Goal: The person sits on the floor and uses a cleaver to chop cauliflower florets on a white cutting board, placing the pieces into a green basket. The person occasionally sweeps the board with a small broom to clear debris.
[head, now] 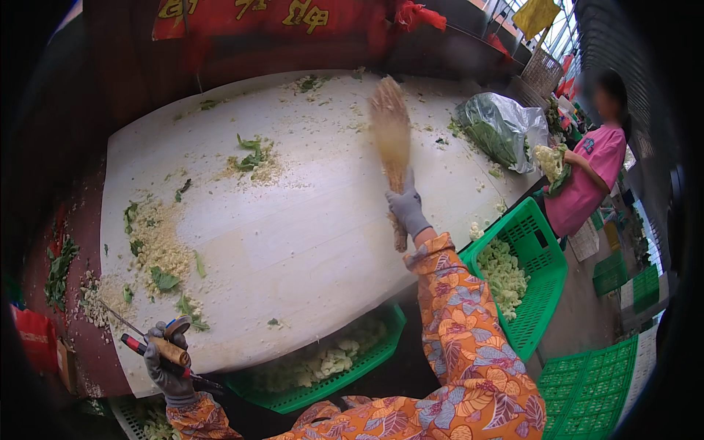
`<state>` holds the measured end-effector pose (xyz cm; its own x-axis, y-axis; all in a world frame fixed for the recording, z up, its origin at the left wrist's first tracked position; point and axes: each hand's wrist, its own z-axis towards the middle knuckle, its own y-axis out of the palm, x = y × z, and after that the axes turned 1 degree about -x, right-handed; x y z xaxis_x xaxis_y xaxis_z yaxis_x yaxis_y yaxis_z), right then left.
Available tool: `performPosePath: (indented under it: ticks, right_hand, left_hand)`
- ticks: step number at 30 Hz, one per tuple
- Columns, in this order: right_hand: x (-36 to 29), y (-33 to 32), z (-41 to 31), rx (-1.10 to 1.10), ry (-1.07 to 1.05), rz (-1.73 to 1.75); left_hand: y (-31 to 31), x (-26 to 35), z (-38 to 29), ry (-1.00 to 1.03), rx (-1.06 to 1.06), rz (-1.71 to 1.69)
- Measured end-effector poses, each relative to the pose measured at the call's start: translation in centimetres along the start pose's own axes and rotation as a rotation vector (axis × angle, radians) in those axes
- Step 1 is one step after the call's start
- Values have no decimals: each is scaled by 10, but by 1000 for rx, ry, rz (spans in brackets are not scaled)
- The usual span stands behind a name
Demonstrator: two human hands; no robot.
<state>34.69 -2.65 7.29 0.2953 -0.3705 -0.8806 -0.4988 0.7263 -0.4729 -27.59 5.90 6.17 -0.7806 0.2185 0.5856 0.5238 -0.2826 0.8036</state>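
Observation:
My right hand (408, 206), in a grey glove, is closed round the handle of a straw hand broom (391, 121), whose slightly blurred bristles point to the far side of a white tabletop (308, 236). My left hand (168, 360), also gloved, grips a wooden-handled knife (168, 350), together with a black-and-red handled tool (146, 352) and a round roll-like item (178, 325). Beyond the left hand lies a heap of cauliflower crumbs (159, 239) with leaf scraps. A smaller pile of crumbs and leaves (254, 159) sits farther back.
Green crates of cauliflower florets stand under the near edge (324, 379) and at the right (542, 297). A plastic bag of leaves (503, 129) rests at the back right. A person in a pink shirt (586, 176) stands beyond, holding a cauliflower (550, 162).

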Motion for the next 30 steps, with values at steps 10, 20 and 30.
performPosePath:
  ticks: [10, 20, 30]
  right_hand:
    - [7, 13, 77, -309, -42, -841]
    - [-42, 37, -48, -482, -122, -125]
    - [75, -81, 205, 264, 224, -678]
  left_hand:
    - [39, -24, 19, -169, 72, 229]
    - [105, -154, 92, -236, -282, 83]
    - [94, -311, 258, -191, -105, 160]
